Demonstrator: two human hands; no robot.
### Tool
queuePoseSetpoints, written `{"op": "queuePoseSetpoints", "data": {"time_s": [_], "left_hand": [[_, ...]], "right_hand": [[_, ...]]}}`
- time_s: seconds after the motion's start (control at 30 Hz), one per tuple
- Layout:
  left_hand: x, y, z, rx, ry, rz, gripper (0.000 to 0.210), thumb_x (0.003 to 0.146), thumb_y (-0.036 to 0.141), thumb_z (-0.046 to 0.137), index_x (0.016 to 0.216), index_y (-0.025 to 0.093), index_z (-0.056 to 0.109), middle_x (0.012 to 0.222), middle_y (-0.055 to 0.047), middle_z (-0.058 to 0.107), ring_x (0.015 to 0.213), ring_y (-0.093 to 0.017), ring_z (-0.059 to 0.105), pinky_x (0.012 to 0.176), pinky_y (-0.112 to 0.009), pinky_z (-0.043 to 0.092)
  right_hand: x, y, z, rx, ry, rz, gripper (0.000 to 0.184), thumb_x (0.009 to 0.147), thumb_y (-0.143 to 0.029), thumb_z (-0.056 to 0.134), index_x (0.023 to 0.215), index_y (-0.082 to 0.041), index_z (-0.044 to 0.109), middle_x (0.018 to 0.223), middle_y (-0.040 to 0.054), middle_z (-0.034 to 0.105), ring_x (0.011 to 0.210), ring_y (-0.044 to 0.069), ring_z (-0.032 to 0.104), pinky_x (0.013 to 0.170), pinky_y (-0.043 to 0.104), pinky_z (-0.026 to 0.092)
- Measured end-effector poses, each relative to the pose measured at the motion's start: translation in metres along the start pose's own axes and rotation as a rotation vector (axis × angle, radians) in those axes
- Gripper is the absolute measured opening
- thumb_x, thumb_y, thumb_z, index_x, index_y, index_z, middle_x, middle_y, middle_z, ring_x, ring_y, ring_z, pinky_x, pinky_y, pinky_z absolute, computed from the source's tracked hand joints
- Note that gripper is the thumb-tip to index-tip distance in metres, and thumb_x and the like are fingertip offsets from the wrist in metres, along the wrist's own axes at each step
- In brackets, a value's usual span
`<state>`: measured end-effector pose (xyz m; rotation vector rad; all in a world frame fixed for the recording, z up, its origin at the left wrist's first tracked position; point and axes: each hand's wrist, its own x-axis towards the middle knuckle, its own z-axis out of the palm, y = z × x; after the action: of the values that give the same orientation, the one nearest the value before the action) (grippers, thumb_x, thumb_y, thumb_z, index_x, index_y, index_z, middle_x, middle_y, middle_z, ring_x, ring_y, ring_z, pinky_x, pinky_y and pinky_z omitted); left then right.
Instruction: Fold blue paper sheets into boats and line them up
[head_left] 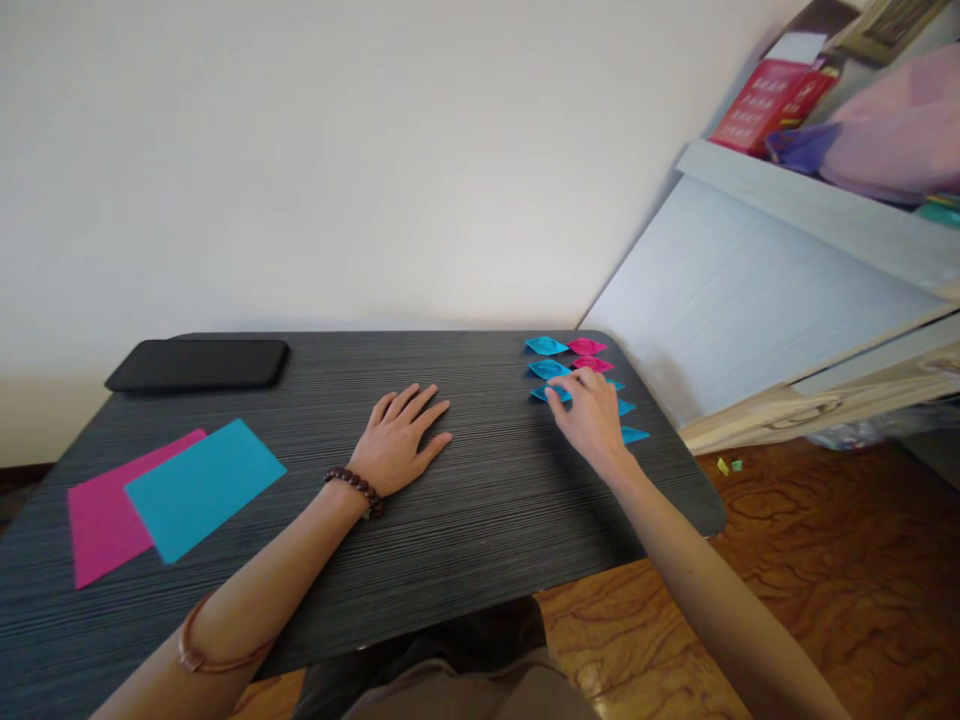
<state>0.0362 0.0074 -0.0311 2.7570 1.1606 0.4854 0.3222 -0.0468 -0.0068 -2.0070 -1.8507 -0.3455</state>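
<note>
Small folded paper boats stand in two columns at the right end of the dark table [480, 540]. Pink ones [587, 347] and several blue ones [546, 346] are among them. My right hand [592, 410] is over the columns, thumb and forefinger closed around a blue paper boat [541, 393] in the left column. That hand partly hides the boats behind and beneath it. Flat on the middle of the table rests my left hand [397, 440], fingers spread, holding nothing; a dark bead bracelet is on its wrist.
Blue paper sheets [206, 490] overlap pink sheets [105, 515] at the left. A black flat case [199, 365] lies near the back left edge. A white wall [360, 170] rises behind; a pale cabinet [780, 270] stands close on the right, with a red box [772, 105] on top.
</note>
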Motion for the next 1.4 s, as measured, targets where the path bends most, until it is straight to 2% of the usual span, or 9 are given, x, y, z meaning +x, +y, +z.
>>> {"op": "queuePoseSetpoints", "data": {"time_s": [0.2, 0.33, 0.43, 0.97, 1.07, 1.17, 1.23, 1.3, 1.4], "left_hand": [[-0.004, 0.001, -0.001, 0.012, -0.022, 0.005, 0.047, 0.089, 0.046, 0.04, 0.131, 0.025, 0.045, 0.142, -0.006, 0.039, 0.133, -0.026, 0.029, 0.108, -0.049, 0.022], [-0.009, 0.003, -0.001, 0.084, 0.016, -0.115, 0.053, 0.088, 0.05, 0.039, 0.134, 0.023, 0.041, 0.143, -0.007, 0.037, 0.134, -0.03, 0.026, 0.109, -0.052, 0.018], [-0.012, 0.003, -0.002, 0.113, 0.0, -0.161, 0.054, 0.089, 0.051, 0.037, 0.135, 0.024, 0.04, 0.145, -0.007, 0.034, 0.134, -0.029, 0.024, 0.109, -0.051, 0.019], [-0.016, -0.005, -0.012, 0.102, -0.099, -0.093, 0.05, 0.091, 0.046, 0.035, 0.135, 0.024, 0.04, 0.145, -0.007, 0.033, 0.135, -0.027, 0.024, 0.109, -0.049, 0.021], [-0.03, -0.005, -0.022, 0.19, -0.081, -0.212, 0.05, 0.09, 0.044, 0.038, 0.134, 0.021, 0.042, 0.145, -0.009, 0.034, 0.133, -0.031, 0.026, 0.107, -0.05, 0.023], [-0.052, -0.007, -0.034, 0.357, -0.003, -0.454, 0.058, 0.086, 0.046, 0.043, 0.132, 0.011, 0.043, 0.143, -0.019, 0.033, 0.132, -0.04, 0.024, 0.103, -0.059, 0.021], [-0.069, -0.009, -0.04, 0.436, -0.017, -0.569, 0.06, 0.086, 0.045, 0.044, 0.131, 0.004, 0.043, 0.139, -0.026, 0.035, 0.129, -0.045, 0.026, 0.098, -0.063, 0.024], [-0.082, -0.013, -0.045, 0.464, -0.066, -0.618, 0.055, 0.088, 0.039, 0.042, 0.13, 0.003, 0.044, 0.136, -0.027, 0.039, 0.126, -0.044, 0.032, 0.095, -0.061, 0.03], [-0.096, -0.022, -0.046, 0.415, -0.114, -0.573, 0.047, 0.09, 0.025, 0.038, 0.13, 0.001, 0.042, 0.135, -0.024, 0.042, 0.124, -0.035, 0.039, 0.094, -0.047, 0.04]], "right_hand": [[-0.006, -0.05, 0.019, 0.163, -0.048, -0.169, 0.019, 0.087, -0.023, 0.047, 0.097, -0.02, 0.063, 0.094, 0.0072, 0.057, 0.09, 0.022, 0.051, 0.079, 0.036, 0.038], [-0.005, -0.076, 0.033, 0.268, -0.102, -0.263, 0.025, 0.087, -0.019, 0.045, 0.108, -0.019, 0.059, 0.107, 0.009, 0.056, 0.095, 0.022, 0.05, 0.081, 0.036, 0.04], [0.001, -0.088, 0.041, 0.299, -0.115, -0.271, 0.027, 0.086, -0.02, 0.046, 0.111, -0.017, 0.057, 0.111, 0.0096, 0.056, 0.1, 0.023, 0.049, 0.084, 0.038, 0.041], [0.004, -0.089, 0.049, 0.276, -0.123, -0.239, 0.032, 0.088, -0.027, 0.044, 0.117, -0.019, 0.056, 0.121, 0.0094, 0.054, 0.11, 0.027, 0.045, 0.091, 0.043, 0.04], [0.0, -0.096, 0.048, 0.265, -0.129, -0.25, 0.032, 0.089, -0.026, 0.043, 0.117, -0.018, 0.056, 0.121, 0.0101, 0.054, 0.11, 0.027, 0.045, 0.09, 0.043, 0.04], [-0.002, -0.106, 0.047, 0.273, -0.149, -0.3, 0.033, 0.088, -0.025, 0.043, 0.117, -0.016, 0.055, 0.12, 0.011, 0.054, 0.11, 0.027, 0.045, 0.09, 0.043, 0.041], [-0.001, -0.115, 0.047, 0.282, -0.159, -0.336, 0.033, 0.088, -0.025, 0.043, 0.118, -0.016, 0.055, 0.121, 0.0114, 0.053, 0.11, 0.027, 0.045, 0.09, 0.043, 0.041], [0.0, -0.124, 0.048, 0.291, -0.162, -0.363, 0.033, 0.088, -0.025, 0.043, 0.117, -0.015, 0.054, 0.121, 0.0117, 0.053, 0.11, 0.027, 0.045, 0.09, 0.043, 0.041], [0.002, -0.138, 0.049, 0.306, -0.169, -0.393, 0.033, 0.088, -0.025, 0.043, 0.117, -0.015, 0.054, 0.122, 0.012, 0.052, 0.11, 0.027, 0.045, 0.09, 0.043, 0.041]]}}
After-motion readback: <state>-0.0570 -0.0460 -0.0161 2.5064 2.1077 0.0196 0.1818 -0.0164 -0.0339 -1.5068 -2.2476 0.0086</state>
